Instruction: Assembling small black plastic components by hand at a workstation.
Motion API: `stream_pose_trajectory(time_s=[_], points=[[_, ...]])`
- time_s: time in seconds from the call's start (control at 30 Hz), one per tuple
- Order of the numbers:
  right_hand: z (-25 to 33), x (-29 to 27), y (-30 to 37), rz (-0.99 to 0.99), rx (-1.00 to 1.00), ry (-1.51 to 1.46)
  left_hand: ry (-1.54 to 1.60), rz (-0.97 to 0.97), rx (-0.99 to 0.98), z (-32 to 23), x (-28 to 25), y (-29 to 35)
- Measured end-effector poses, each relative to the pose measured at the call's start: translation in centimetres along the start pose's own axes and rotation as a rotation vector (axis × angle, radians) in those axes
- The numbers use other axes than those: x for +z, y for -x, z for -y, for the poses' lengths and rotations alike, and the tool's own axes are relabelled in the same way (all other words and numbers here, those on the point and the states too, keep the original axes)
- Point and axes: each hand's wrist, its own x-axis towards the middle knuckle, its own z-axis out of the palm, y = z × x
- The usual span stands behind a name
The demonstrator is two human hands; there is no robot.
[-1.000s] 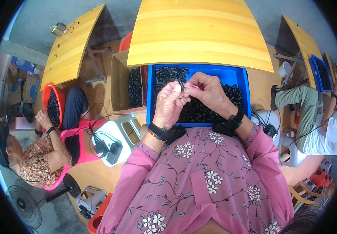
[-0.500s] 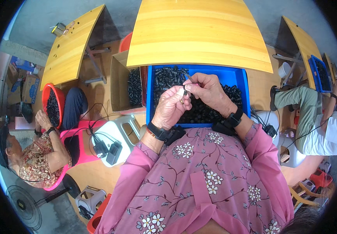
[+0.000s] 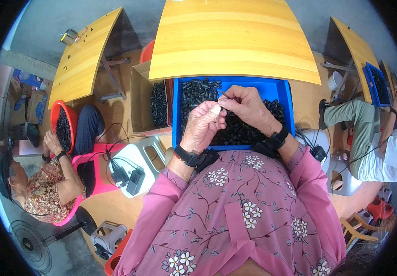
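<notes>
My left hand [image 3: 200, 126] is closed in a pinch over the blue tray [image 3: 291, 115], its fingertips on a small black part [image 3: 221, 109]. Something pale covers the tip of its thumb. Fingers of my right hand [image 3: 248, 110] meet the left ones at that part. A thin dark tool [image 3: 224, 94], its kind unclear, sticks out from the right hand's grip. Beneath both hands, many small black cylindrical parts [image 3: 200, 89] fill the tray, with loose black pieces [image 3: 239, 133] nearer to me. My fingers hide most of the held part.
A yellow wooden table [image 3: 233, 41] overhangs the tray's far edge. To the left stand a cardboard box [image 3: 141, 101] of black parts and a white stool [image 3: 134, 181] with cables and black devices. One person [image 3: 46, 184] sits at a red basin [image 3: 73, 124]; another [image 3: 382, 152] sits at right.
My fingers have shifted slightly around the small part. A brass-coloured bit that showed below the left fingertips is no longer visible. Both hands stay over the tray.
</notes>
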Motion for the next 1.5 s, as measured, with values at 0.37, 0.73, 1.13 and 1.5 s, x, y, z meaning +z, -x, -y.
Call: stream_pose_trajectory(time_s=[0.37, 0.73, 1.13, 1.5], points=[[-0.3, 0.4, 0.2, 0.006, -0.047, -0.128, 0.144, 0.048, -0.095, -0.2, -0.4, -0.1], [-0.6, 0.3, 0.4, -0.009, -0.059, -0.057, 0.117, -0.003, -0.073, -0.1, 0.0, 0.0], [-0.5, 0.0, 0.8, -0.017, -0.175, 0.013, 0.325, 0.017, -0.091, -0.4, 0.1, -0.3], [-0.2, 0.6, 1.2, -0.002, -0.468, 0.334, 0.408, 0.013, -0.082, -0.2, -0.6, -0.3]])
